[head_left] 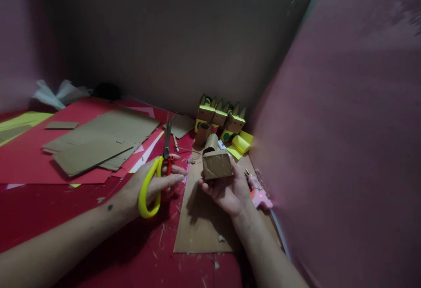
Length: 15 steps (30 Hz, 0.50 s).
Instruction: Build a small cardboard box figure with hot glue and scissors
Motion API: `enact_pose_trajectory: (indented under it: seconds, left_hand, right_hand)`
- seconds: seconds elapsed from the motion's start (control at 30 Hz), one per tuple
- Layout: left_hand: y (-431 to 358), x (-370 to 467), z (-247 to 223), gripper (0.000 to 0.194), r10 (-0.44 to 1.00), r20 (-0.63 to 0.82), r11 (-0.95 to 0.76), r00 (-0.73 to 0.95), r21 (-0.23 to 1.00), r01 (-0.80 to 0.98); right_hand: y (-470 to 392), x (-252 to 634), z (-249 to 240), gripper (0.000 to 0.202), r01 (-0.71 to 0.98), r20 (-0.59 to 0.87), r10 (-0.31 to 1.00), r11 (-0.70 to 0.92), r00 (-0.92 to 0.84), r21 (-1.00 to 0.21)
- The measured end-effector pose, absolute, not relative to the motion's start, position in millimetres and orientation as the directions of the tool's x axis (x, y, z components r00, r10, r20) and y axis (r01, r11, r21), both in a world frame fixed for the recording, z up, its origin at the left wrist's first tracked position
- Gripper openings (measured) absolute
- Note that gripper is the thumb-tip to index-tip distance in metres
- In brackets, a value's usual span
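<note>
My left hand (pixel 166 180) holds a pair of scissors (pixel 149 191) with a large yellow handle loop and a smaller red one. The blades point up and away, and the fingers are partly stretched out beside the handles. A small brown cardboard box (pixel 217 166) rests in my right hand (pixel 230 191), palm up with the fingers curled around its underside. Just behind the box lies a cardboard tube (pixel 211 143), with another tube (pixel 202 133) standing beyond it. Below my right hand is a flat cardboard sheet (pixel 197 231).
Several cardboard figures (pixel 220 117) with yellow trim stand at the back. A pink glue gun (pixel 261 196) lies right of my right hand, near yellow paper (pixel 241 144). Left are cardboard pieces (pixel 108 132) on red paper (pixel 29 160). A pencil (pixel 176 143) lies near the blades.
</note>
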State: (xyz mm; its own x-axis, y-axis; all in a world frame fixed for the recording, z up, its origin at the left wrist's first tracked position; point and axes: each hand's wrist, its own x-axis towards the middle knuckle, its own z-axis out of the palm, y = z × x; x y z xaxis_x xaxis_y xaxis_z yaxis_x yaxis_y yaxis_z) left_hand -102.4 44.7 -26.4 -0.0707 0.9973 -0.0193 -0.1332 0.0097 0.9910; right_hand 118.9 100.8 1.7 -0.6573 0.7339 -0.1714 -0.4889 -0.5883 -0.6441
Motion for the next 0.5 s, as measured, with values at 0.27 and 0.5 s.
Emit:
enact_pose_trajectory:
  seconds: [0.27, 0.5]
  left_hand:
    - [39, -96, -3, 0.072, 0.982, -0.081, 0.062, -0.168, 0.992, -0.114]
    - [42, -98, -4, 0.053, 0.986, -0.017, 0.002, -0.169, 0.996, -0.087]
  right_hand:
    - [99, 114, 4, 0.042, -0.503, -0.223, 0.738, -0.617, -0.637, -0.606]
    - [101, 116, -1, 0.043, -0.425, -0.215, 0.672, -0.65, -0.709, -0.63]
